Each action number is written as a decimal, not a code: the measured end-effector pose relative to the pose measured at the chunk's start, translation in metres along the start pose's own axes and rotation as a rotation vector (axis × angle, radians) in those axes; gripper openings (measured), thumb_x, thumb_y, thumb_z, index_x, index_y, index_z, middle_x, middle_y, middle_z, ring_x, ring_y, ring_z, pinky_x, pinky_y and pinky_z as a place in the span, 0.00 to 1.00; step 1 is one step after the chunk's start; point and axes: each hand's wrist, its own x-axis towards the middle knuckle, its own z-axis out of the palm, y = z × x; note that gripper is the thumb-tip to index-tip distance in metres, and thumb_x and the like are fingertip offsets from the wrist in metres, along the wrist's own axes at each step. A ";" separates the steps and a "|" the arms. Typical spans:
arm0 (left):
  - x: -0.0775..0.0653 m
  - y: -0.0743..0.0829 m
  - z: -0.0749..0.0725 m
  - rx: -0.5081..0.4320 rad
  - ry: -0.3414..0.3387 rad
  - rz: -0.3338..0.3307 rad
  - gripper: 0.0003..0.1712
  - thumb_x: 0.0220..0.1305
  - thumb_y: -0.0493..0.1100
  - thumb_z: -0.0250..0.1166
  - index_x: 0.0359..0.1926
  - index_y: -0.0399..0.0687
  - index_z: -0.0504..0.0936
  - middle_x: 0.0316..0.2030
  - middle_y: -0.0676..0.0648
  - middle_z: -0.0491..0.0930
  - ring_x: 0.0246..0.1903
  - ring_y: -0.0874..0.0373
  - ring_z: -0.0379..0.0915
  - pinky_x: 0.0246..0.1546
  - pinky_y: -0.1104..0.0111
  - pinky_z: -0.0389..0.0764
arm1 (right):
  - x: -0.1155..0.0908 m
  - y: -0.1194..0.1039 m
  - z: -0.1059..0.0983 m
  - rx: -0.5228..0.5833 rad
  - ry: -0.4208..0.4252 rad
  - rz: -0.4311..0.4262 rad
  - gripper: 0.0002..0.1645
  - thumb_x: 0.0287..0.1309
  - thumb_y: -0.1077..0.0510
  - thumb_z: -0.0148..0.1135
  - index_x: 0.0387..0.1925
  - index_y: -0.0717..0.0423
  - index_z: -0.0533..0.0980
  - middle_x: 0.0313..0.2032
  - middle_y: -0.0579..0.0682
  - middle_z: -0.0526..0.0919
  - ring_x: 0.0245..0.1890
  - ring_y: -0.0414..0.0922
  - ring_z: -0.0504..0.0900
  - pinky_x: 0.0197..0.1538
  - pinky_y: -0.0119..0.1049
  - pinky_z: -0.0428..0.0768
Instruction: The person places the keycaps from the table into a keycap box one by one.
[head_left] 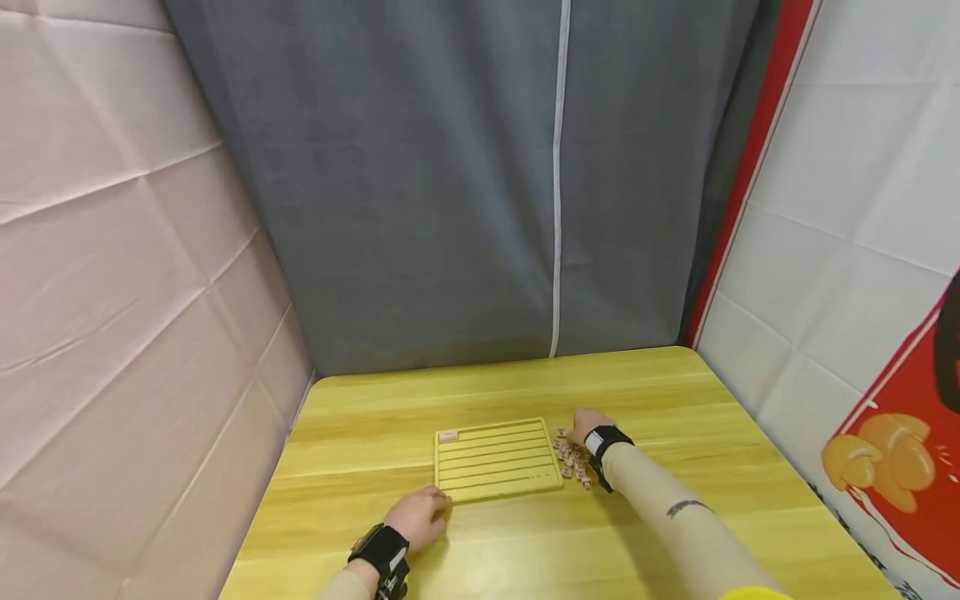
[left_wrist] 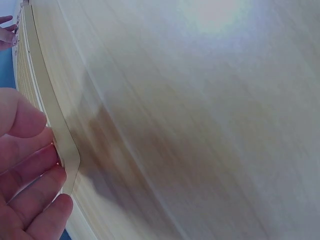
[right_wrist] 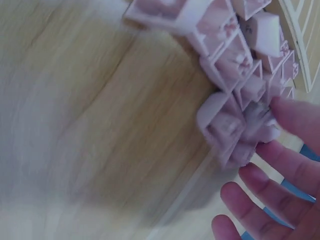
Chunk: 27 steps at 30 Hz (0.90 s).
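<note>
A pale yellow ridged tray (head_left: 498,467) lies on the table, with a pink keycap (head_left: 448,436) at its far left corner. My left hand (head_left: 418,515) rests with its fingertips at the tray's near left corner; the left wrist view shows the fingers (left_wrist: 42,195) loosely bent against the rim. Right of the tray is a pile of pink keycaps (head_left: 567,463), many lying hollow side up in the right wrist view. There, my right hand (right_wrist: 280,185) reaches in from the pile's edge, thumb and index finger pinching a keycap (right_wrist: 260,125), its other fingers spread.
The wood-grain table (head_left: 360,433) has a grey curtain (head_left: 450,208) behind it. A pale cloth wall (head_left: 135,275) stands at the left, and a white panel with a red print (head_left: 847,208) at the right.
</note>
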 end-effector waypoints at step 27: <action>-0.007 0.011 -0.008 -0.056 0.040 -0.036 0.17 0.57 0.37 0.66 0.47 0.35 0.84 0.42 0.43 0.80 0.40 0.47 0.79 0.41 0.56 0.80 | -0.033 -0.032 -0.033 0.268 0.244 -0.335 0.11 0.60 0.55 0.66 0.44 0.50 0.82 0.41 0.48 0.84 0.38 0.46 0.82 0.42 0.42 0.80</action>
